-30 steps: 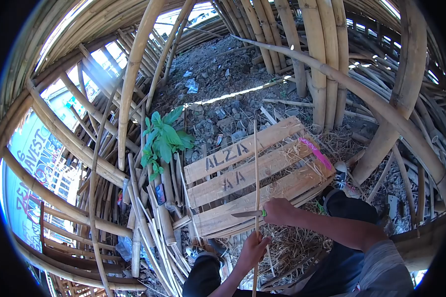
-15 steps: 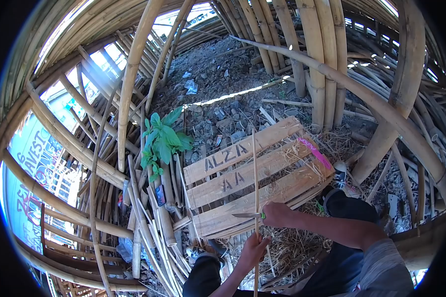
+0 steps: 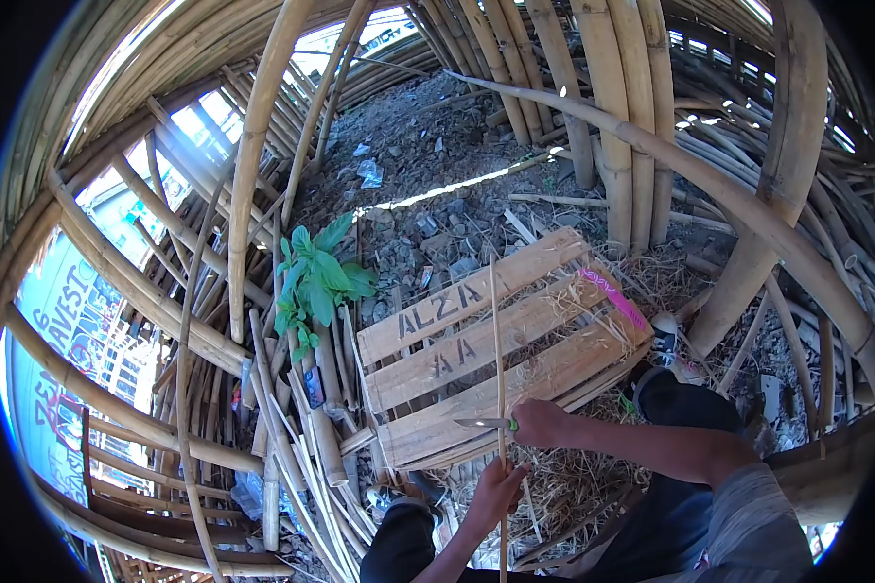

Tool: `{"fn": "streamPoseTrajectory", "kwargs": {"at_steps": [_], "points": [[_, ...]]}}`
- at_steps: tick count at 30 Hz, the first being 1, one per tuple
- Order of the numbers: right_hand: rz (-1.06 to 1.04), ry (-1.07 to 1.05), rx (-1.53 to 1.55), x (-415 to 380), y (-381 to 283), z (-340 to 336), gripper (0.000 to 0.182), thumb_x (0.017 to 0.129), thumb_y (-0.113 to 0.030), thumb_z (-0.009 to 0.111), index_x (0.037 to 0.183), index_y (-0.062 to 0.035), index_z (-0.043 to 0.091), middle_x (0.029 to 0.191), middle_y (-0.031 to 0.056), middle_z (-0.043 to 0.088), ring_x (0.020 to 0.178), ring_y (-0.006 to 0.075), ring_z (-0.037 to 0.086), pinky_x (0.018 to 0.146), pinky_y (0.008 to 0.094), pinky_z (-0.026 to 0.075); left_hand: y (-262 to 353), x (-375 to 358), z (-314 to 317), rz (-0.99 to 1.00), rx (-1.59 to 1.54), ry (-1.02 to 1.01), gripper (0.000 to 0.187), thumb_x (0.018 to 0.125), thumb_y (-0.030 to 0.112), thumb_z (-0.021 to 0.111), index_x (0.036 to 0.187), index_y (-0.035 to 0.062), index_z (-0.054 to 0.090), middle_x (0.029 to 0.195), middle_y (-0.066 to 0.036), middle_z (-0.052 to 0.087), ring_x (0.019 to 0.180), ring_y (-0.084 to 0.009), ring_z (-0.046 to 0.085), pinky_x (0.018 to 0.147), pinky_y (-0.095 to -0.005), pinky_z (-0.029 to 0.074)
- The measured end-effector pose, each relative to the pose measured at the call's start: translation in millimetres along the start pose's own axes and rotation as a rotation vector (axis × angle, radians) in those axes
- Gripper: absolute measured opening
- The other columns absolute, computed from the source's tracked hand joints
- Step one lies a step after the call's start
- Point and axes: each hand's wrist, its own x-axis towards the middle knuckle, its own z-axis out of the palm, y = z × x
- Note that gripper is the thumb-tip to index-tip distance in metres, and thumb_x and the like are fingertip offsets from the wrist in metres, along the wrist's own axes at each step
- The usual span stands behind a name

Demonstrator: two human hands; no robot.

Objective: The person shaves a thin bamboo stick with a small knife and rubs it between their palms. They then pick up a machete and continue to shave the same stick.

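Note:
My right hand (image 3: 542, 424) is closed around the green handle of a knife (image 3: 483, 423), whose blade points left and lies across a thin bamboo strip (image 3: 499, 360). The strip stands nearly upright in the view, running from the bottom edge up over a wooden crate (image 3: 447, 364). Below the blade, my left hand (image 3: 497, 494) is wrapped round the strip. Slatted and marked with black letters, the crate lies just beyond both hands, with a pink band (image 3: 614, 301) at its right end. Pale shavings (image 3: 578, 496) cover the ground under my hands.
Thin split strips (image 3: 311, 486) lie to the left, near a leafy green plant (image 3: 319, 277). A long bent bamboo pole (image 3: 642, 141) crosses the upper right. Thick upright poles (image 3: 617, 126) stand behind the crate, and a bamboo lattice (image 3: 136, 408) fills the left side.
The view has shifted very slightly. Both hands keep their grips, and the knife stays against the strip at nearly the same spot.

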Motion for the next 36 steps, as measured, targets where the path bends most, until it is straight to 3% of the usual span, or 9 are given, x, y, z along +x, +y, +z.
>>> {"fn": "streamPoseTrajectory", "kwargs": {"at_steps": [8,20,23,36], "points": [[-0.140,0.023,-0.085,-2,-2,-3,0.022,0.068,-0.022,0.059,0.072,-0.0001,0.062,0.070,0.0216,0.061,0.072,0.0363,0.062,0.068,0.0441,0.049,-5,2,-2,-0.001,-0.003,0.003,0.026,0.090,0.018,0.054,0.077,0.0107,0.032,0.055,0.004,0.032,0.038,-0.0037,0.028,0.033,-0.0223,0.020],[-0.026,0.186,-0.066,11,18,-2,0.025,0.072,-0.023,0.056,0.070,0.0011,0.063,0.063,0.0213,0.060,0.065,0.0382,0.062,0.063,0.0449,0.050,-9,3,3,0.013,0.011,0.013,0.026,0.089,0.015,0.054,0.077,0.0106,0.031,0.056,0.005,0.031,0.038,-0.0028,0.028,0.033,-0.0213,0.019],[0.021,0.066,-0.044,5,6,-10,0.025,0.071,-0.021,0.055,0.075,0.0029,0.062,0.067,0.0232,0.061,0.069,0.0380,0.062,0.066,0.0451,0.050,-9,2,2,-0.008,0.004,0.004,0.026,0.089,0.015,0.054,0.077,0.0106,0.031,0.056,0.005,0.031,0.038,-0.0026,0.027,0.033,-0.0214,0.018],[0.022,0.059,-0.022,3,3,-12,0.025,0.072,-0.021,0.054,0.073,0.0024,0.063,0.070,0.0237,0.061,0.071,0.0378,0.062,0.067,0.0444,0.050,-8,3,2,-0.018,-0.002,-0.008,0.025,0.089,0.015,0.054,0.078,0.0100,0.032,0.055,0.005,0.031,0.037,-0.0030,0.028,0.033,-0.0218,0.020]]}}
